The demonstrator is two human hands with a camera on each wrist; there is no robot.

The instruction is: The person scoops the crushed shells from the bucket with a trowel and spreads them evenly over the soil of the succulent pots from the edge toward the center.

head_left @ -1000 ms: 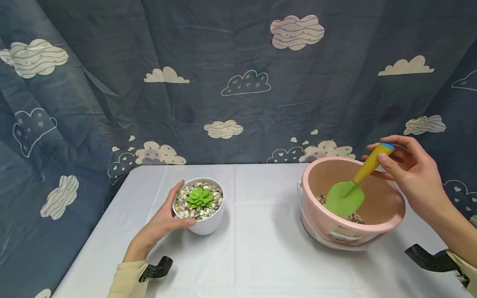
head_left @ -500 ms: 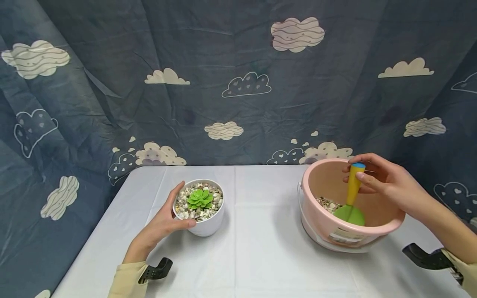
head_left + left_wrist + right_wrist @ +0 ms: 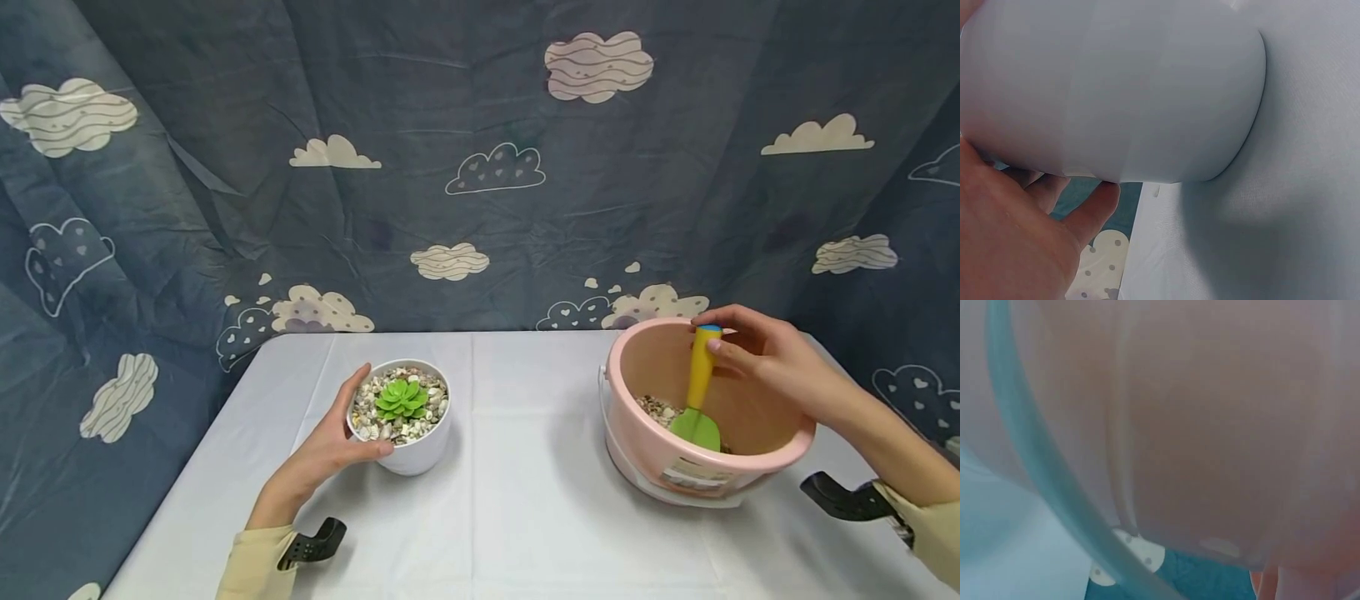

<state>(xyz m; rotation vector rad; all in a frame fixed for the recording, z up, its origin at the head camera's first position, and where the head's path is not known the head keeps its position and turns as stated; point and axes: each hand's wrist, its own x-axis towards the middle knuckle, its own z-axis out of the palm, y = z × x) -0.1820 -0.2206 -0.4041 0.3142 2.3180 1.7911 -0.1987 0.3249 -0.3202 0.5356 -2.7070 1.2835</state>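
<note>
At the table's left, my left hand [image 3: 322,454] holds a white flower pot [image 3: 423,454], thumb on the near rim and fingers round the left side. A green succulent [image 3: 401,400] sits in the pot among small pebbles [image 3: 411,432]. The left wrist view has the pot wall [image 3: 1116,94] close up, with fingertips [image 3: 1100,203] against it. On the right, my right hand [image 3: 780,362] grips the yellow handle of a green-bladed toy shovel [image 3: 701,371], blade down inside a pink bucket [image 3: 633,433]. The blade's tip is partly hidden at the pebbles [image 3: 660,410].
A white cloth covers the table [image 3: 525,500], and a dark blue cloud-print curtain [image 3: 510,242] hangs behind and at the sides. The bucket's wall [image 3: 1222,425] and carrying handle [image 3: 1041,450] fill most of the right wrist view. White cloth lies between pot and bucket.
My right hand has moved left and tipped the shovel from slanted to nearly upright, lowering its blade deeper into the bucket. My left hand and the pot stay put.
</note>
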